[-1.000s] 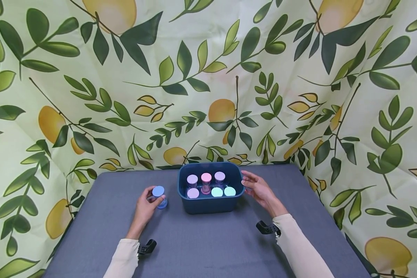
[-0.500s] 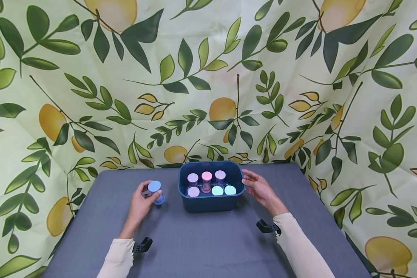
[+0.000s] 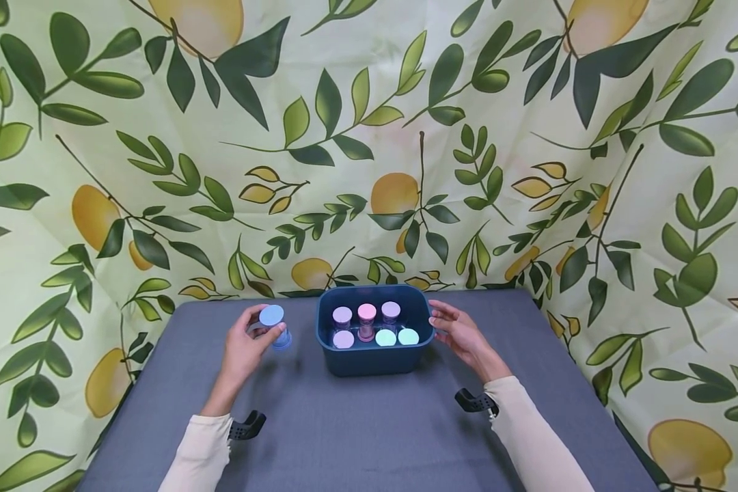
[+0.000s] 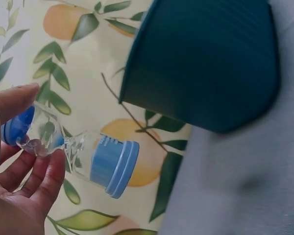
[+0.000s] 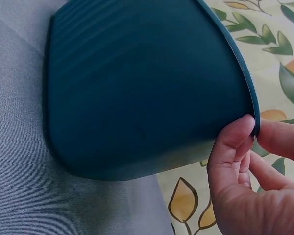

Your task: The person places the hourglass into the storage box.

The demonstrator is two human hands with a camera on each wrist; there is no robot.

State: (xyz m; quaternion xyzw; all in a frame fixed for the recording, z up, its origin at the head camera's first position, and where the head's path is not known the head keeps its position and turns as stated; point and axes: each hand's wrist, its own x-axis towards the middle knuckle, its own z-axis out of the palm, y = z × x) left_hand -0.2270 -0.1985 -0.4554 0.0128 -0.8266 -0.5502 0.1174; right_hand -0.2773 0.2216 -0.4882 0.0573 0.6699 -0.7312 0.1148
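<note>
My left hand (image 3: 242, 348) grips a blue-capped sand timer (image 3: 272, 315) above the table, left of a dark blue bin (image 3: 369, 363). In the left wrist view, the thumb and fingers wrap the upper end of the timer (image 4: 115, 164), and its clear glass waist and lower light-blue cap stick out free. My right hand (image 3: 461, 338) pinches the bin's rim at its right end; the right wrist view has the thumb and a finger on either side of the rim (image 5: 253, 105). Several sand timers with lilac, pink (image 3: 366, 312) and pale mint (image 3: 385, 337) caps stand inside the bin.
A grey cloth covers the table (image 3: 369, 437). Behind it hangs a backdrop (image 3: 344, 171) printed with lemons and leaves, which also rises along both sides. Each wrist wears a black strap (image 3: 246, 426).
My left hand has lifted the blue sand timer and carried it slightly left and away from me. The right hand stays at the bin's rim.
</note>
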